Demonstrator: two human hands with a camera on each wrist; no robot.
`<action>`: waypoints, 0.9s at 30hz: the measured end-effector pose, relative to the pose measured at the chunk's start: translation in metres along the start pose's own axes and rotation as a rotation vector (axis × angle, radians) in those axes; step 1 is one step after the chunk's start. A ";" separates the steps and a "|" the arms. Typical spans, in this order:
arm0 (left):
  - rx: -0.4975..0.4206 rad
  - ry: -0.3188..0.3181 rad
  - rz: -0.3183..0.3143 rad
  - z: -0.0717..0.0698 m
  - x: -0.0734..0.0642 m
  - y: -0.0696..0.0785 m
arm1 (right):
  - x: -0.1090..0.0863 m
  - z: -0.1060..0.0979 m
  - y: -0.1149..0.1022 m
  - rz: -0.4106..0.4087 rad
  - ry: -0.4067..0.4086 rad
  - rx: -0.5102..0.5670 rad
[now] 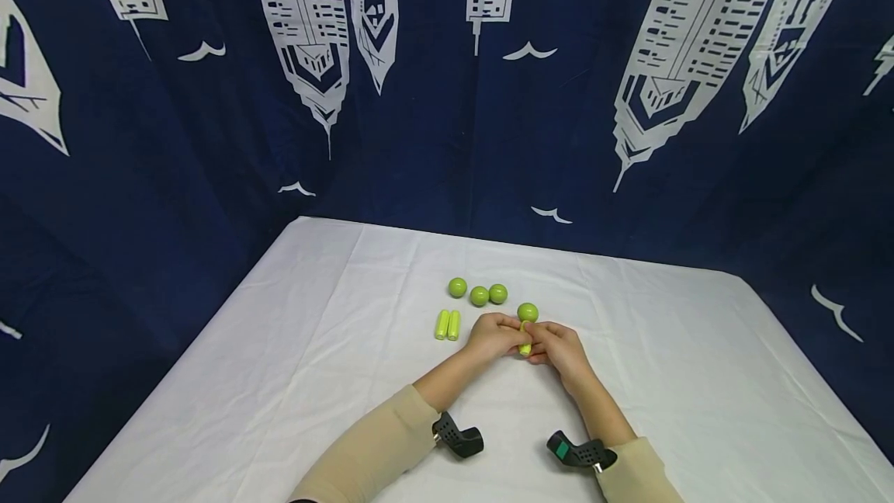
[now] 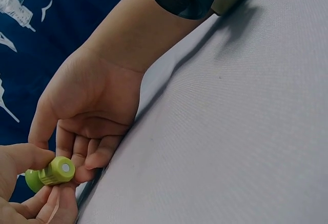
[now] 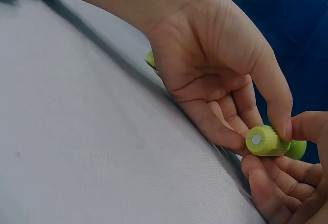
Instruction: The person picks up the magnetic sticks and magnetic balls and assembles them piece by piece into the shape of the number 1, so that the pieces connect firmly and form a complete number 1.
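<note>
Both hands meet around a short yellow-green rod with ribbed sides and a pale disc in its near end. My right hand pinches the rod between thumb and fingers. From the other side, my left hand also holds it, its thumb close against the right thumb. A green ball sits right at the rod's far end, partly hidden behind it in both wrist views. The rod shows its disc in the left wrist view, as does the rod in the right.
Left of the hands, two more yellow-green rods lie side by side on the white cloth. Behind them are three green balls, two close together. A dark blue printed curtain hangs beyond the table's far edge.
</note>
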State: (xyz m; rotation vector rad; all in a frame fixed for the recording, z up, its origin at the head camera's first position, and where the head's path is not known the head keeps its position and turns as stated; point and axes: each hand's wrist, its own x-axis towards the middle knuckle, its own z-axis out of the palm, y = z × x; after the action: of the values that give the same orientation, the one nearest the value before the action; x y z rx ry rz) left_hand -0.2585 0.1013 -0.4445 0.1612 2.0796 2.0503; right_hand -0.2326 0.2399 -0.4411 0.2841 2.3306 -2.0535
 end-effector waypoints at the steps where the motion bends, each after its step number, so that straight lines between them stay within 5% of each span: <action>1: 0.000 -0.002 0.002 0.000 0.000 0.000 | 0.000 0.000 0.000 -0.002 0.002 -0.004; 27: 0.018 -0.055 -0.021 -0.004 0.006 0.001 | 0.003 0.001 0.004 -0.001 0.040 0.021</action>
State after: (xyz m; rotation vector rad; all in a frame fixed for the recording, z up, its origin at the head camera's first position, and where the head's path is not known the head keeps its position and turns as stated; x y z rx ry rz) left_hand -0.2650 0.0989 -0.4437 0.1958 2.0583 1.9927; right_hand -0.2355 0.2401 -0.4454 0.3281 2.3332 -2.0938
